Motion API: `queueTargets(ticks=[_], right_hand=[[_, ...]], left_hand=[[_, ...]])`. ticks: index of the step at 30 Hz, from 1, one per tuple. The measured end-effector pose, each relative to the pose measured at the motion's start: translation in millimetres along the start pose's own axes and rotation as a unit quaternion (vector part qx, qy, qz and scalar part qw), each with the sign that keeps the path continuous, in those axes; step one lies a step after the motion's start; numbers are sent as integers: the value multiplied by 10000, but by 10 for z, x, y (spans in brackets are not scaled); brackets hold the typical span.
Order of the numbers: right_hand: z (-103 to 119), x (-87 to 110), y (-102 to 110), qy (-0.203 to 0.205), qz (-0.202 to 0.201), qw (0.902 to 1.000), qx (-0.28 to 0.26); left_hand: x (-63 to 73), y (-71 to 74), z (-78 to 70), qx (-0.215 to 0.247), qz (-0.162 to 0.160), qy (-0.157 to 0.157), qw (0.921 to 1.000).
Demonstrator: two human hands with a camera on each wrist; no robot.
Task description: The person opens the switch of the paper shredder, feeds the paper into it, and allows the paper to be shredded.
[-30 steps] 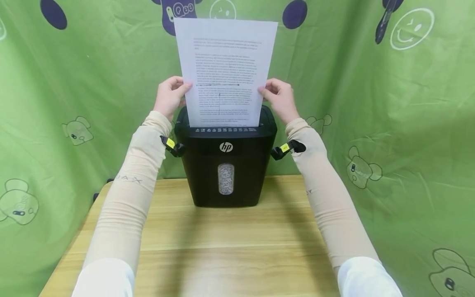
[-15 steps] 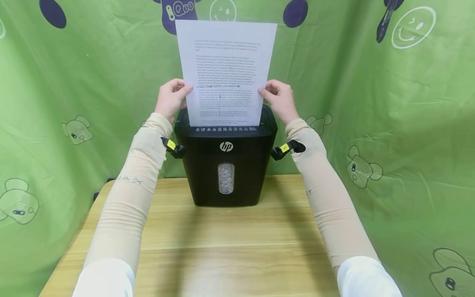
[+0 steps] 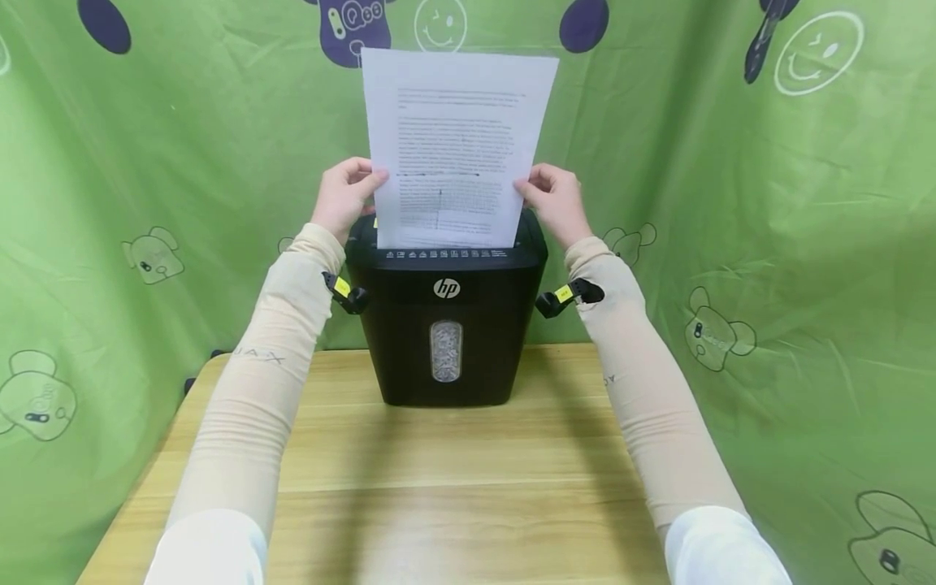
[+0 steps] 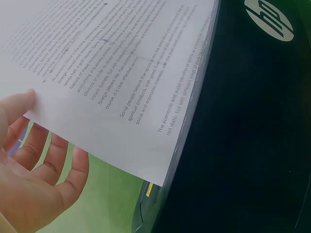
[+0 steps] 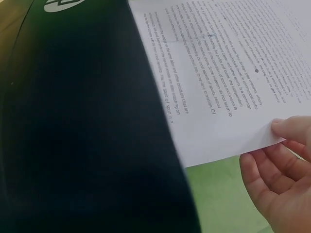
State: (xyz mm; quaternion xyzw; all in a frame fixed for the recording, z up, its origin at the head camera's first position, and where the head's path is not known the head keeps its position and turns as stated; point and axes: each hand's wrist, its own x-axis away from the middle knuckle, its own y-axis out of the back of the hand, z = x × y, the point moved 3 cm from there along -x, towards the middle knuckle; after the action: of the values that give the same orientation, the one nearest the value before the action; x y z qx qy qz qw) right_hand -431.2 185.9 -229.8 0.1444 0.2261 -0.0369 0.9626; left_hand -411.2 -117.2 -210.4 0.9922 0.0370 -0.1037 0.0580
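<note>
A printed sheet of paper (image 3: pixel 453 146) stands upright, its lower edge down at the top slot of a black HP paper shredder (image 3: pixel 409 325). My left hand (image 3: pixel 345 195) pinches the sheet's left edge, thumb on the printed face and fingers behind. On the opposite edge my right hand (image 3: pixel 557 203) pinches the paper the same way. The left wrist view shows the thumb on the paper (image 4: pixel 121 121) near its margin, with the other fingers curled under the edge. From the right wrist, the lower part of the paper (image 5: pixel 214 131) runs behind the shredder's top rim, which hides its bottom edge.
The shredder stands at the back of a wooden table (image 3: pixel 453 487). A clear window (image 3: pixel 446 352) in its front shows shredded bits inside. Green patterned curtain (image 3: pixel 768 203) hangs close behind and on both sides. Small black wrist cameras (image 3: pixel 351 296) sit beside the shredder.
The sheet's top edge has come down slightly and shifted to the right, tilting a little. Both hands have moved slightly down and right with it, still pinching the edges.
</note>
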Motion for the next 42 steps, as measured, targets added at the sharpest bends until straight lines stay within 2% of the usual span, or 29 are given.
queueTargets(ticks=[5,9,23,36,42], right_hand=[[-28,17,-16,17,30,9999,105],[-3,18,-25,25,-8,9996,279],[9,17,-63,-32,35,9998,174],[23,3,-56,22,62,9998,205],[3,-6,-58,29,57,9998,193]], left_hand=[[1,0,23,-338,34,42,9994],[11,10,45,-436,73,145,9989],[61,-33,-12,-511,247,54,9984],[35,-28,-2,-389,238,7,9990],[41,-14,-3,-510,208,32,9985]])
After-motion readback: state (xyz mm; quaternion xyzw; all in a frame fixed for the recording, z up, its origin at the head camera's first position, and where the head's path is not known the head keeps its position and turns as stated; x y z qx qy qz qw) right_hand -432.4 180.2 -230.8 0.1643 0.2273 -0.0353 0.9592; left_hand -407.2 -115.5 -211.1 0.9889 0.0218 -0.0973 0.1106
